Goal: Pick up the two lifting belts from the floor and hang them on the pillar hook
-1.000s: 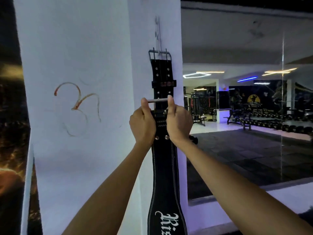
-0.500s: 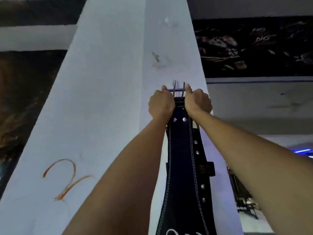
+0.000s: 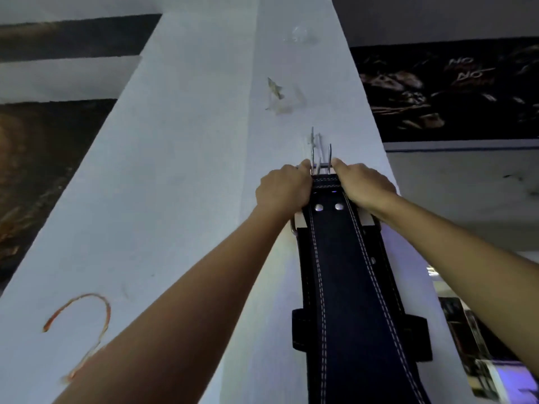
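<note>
A black lifting belt (image 3: 347, 287) with white stitching hangs straight down against the white pillar (image 3: 180, 182). My left hand (image 3: 284, 189) and my right hand (image 3: 364, 185) grip its buckle end from either side, high on the pillar. The buckle's two metal prongs (image 3: 320, 157) stick up between my thumbs, right at the metal pillar hook (image 3: 313, 139). A second black belt (image 3: 417, 339) lies behind the first one against the pillar; only its edges and loop show. Whether the front belt's buckle rests on the hook is hidden by my hands.
Tape remains (image 3: 275, 94) stick to the pillar above the hook. An orange scrawl (image 3: 84, 325) marks the pillar's left face. A dark wall poster (image 3: 455, 91) is at the upper right, a dark mural (image 3: 35, 158) at the left.
Both hands have raised the belt's buckle end from chest height up to the hook. My view has tilted upward along the pillar.
</note>
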Motion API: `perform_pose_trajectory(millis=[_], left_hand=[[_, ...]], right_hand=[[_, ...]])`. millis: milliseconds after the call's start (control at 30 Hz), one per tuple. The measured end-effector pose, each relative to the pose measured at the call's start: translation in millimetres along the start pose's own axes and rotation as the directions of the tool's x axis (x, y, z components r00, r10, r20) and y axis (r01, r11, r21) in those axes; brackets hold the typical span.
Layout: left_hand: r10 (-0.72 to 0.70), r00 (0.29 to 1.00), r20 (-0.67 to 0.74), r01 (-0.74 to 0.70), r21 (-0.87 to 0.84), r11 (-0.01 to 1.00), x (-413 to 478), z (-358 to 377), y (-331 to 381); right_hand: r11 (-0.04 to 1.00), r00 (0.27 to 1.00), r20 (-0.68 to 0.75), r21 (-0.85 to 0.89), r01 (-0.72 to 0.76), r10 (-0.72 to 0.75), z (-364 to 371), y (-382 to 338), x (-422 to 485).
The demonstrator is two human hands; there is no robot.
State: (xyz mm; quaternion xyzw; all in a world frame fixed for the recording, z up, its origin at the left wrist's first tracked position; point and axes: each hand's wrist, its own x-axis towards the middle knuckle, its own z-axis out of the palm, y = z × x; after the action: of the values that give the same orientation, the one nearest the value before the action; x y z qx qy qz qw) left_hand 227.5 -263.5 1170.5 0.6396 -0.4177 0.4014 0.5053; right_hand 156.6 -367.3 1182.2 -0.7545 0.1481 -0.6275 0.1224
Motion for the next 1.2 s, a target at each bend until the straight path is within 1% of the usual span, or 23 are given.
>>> perform_pose_trajectory(millis=[33, 67, 100, 133, 200, 267, 400, 500, 567, 667, 733, 800, 867, 900, 967, 1033, 1100, 1167, 1200], left_hand=[[0.041, 0.998, -0.057, -0.044, -0.057, 0.997, -10.4, 2.8, -7.2], [0.062, 0.994, -0.090, -0.075, -0.141, 0.987, -19.7, 6.2, -11.3], [0.061, 0.993, -0.100, -0.083, -0.233, 0.969, -24.5, 9.5, -12.5], [0.031, 0.995, -0.099, -0.060, -0.308, 0.949, -26.1, 11.7, -12.0], [-0.081, 0.991, -0.108, 0.035, -0.374, 0.927, -20.9, 12.6, -7.2], [-0.166, 0.983, -0.083, 0.118, -0.413, 0.903, -12.6, 11.2, -1.0], [-0.259, 0.965, 0.050, 0.248, -0.509, 0.824, 2.3, 6.1, 2.8], [-0.247, 0.964, 0.093, 0.258, -0.537, 0.803, 7.7, 4.0, 2.1], [-0.210, 0.975, 0.078, 0.220, -0.507, 0.833, 2.3, 4.8, 3.4], [-0.107, 0.994, -0.013, 0.093, -0.402, 0.911, -25.5, 13.2, 1.4], [-0.029, 0.997, -0.065, -0.002, -0.432, 0.902, -50.9, 19.3, -5.4], [0.028, 0.996, -0.080, -0.063, -0.479, 0.876, -75.6, 22.6, -13.0], [0.060, 0.996, -0.072, -0.087, -0.483, 0.871, -94.5, 24.4, -20.5], [0.078, 0.995, -0.065, -0.099, -0.457, 0.884, -103.8, 23.5, -22.4], [0.114, 0.993, -0.027, -0.116, -0.382, 0.917, -122.4, 21.7, -26.5], [0.145, 0.989, -0.001, -0.136, -0.350, 0.927, -143.2, 20.9, -32.7], [0.153, 0.988, 0.015, -0.140, -0.321, 0.937, -165.8, 19.9, -41.1], [0.153, 0.988, -0.010, -0.149, -0.290, 0.945, -187.6, 18.8, -49.3], [0.146, 0.989, -0.036, -0.150, -0.277, 0.949, -198.5, 16.9, -52.3]], right_hand=[[0.990, 0.997, 0.050, 0.135, 0.050, -0.057, 2.0, 8.0, -8.6], [0.953, 0.991, 0.086, 0.294, 0.076, -0.106, 3.9, 14.2, -14.5], [0.900, 0.986, 0.100, 0.429, 0.077, -0.132, 4.0, 17.1, -18.6], [0.856, 0.986, 0.097, 0.512, 0.071, -0.139, 4.7, 17.1, -20.1], [0.839, 0.997, 0.032, 0.543, 0.036, -0.064, 2.3, 12.0, -15.8], [0.825, 0.998, -0.003, 0.562, -0.052, 0.065, 2.6, 4.0, -11.6], [0.849, 0.987, -0.023, 0.512, -0.126, 0.160, 4.9, -4.1, -4.6], [0.860, 0.985, -0.034, 0.493, -0.129, 0.167, 5.6, -4.3, -4.6], [0.905, 0.991, -0.058, 0.417, -0.085, 0.119, 6.2, -1.1, -9.2], [0.974, 0.998, -0.067, 0.222, 0.032, -0.018, 8.5, 5.5, -30.3], [0.989, 0.996, -0.052, 0.126, 0.083, -0.077, 11.0, 13.7, -49.3], [0.979, 0.987, -0.065, 0.136, 0.152, -0.144, 13.8, 23.0, -69.4], [0.970, 0.979, -0.098, 0.151, 0.193, -0.179, 15.4, 30.1, -90.1], [0.968, 0.976, -0.103, 0.142, 0.206, -0.192, 15.5, 32.0, -99.7], [0.965, 0.974, -0.069, 0.134, 0.225, -0.218, 11.7, 33.0, -118.0], [0.968, 0.976, -0.011, 0.124, 0.217, -0.218, 8.1, 36.5, -132.9], [0.977, 0.983, 0.008, 0.116, 0.181, -0.183, 3.3, 39.7, -150.7], [0.971, 0.984, -0.051, 0.161, 0.179, -0.173, 1.9, 42.3, -175.5], [0.971, 0.982, -0.083, 0.157, 0.179, -0.168, 0.3, 43.6, -191.2]])
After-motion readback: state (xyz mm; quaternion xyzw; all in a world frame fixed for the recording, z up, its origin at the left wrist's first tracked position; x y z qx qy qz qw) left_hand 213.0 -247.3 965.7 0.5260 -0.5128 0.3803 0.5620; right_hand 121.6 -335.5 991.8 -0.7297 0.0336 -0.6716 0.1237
